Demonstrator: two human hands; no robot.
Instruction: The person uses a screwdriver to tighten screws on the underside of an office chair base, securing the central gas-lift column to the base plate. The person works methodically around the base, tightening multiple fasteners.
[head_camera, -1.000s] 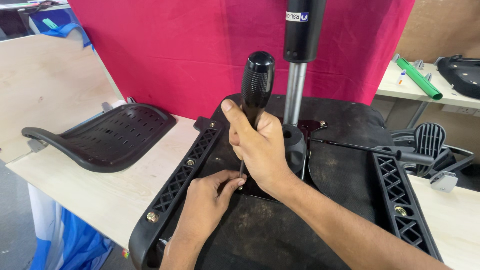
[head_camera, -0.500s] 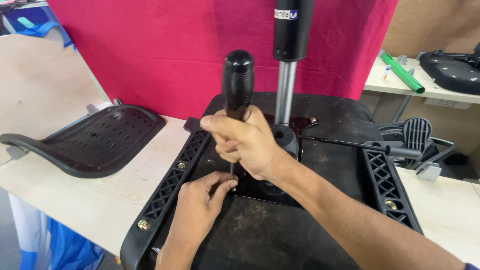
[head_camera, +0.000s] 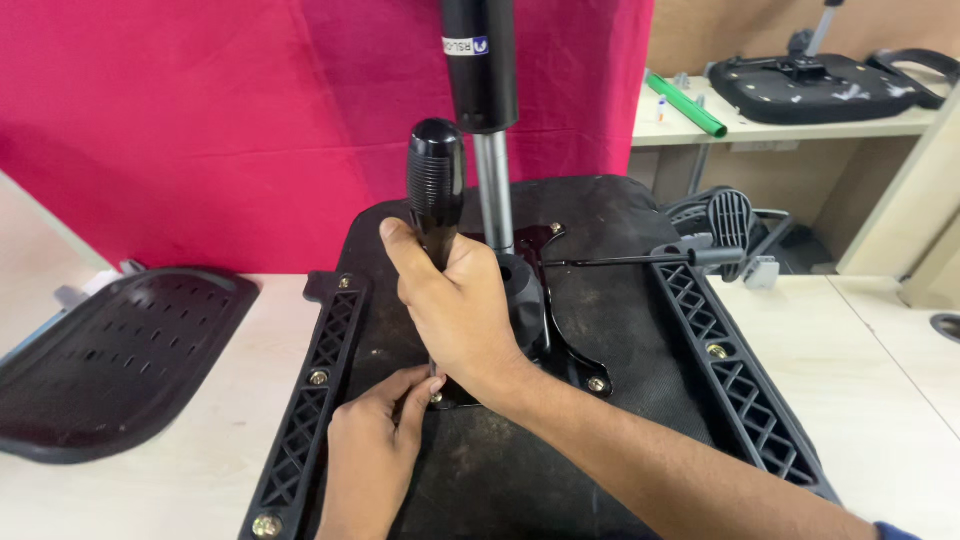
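2 hands at work on the upturned chair seat (head_camera: 560, 470), my landmark. My right hand (head_camera: 460, 305) is clenched around the black screwdriver (head_camera: 435, 190), held upright over the seat's middle, just left of the gas cylinder (head_camera: 482, 70). My left hand (head_camera: 375, 445) pinches at the tool's tip beside the metal plate (head_camera: 570, 350). 1 perforated backrest shell (head_camera: 110, 350) lies left of the seat.

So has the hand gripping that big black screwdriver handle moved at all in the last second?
No. The right hand grips the screwdriver just left of the gas-lift column, as before; only the camera shifted.
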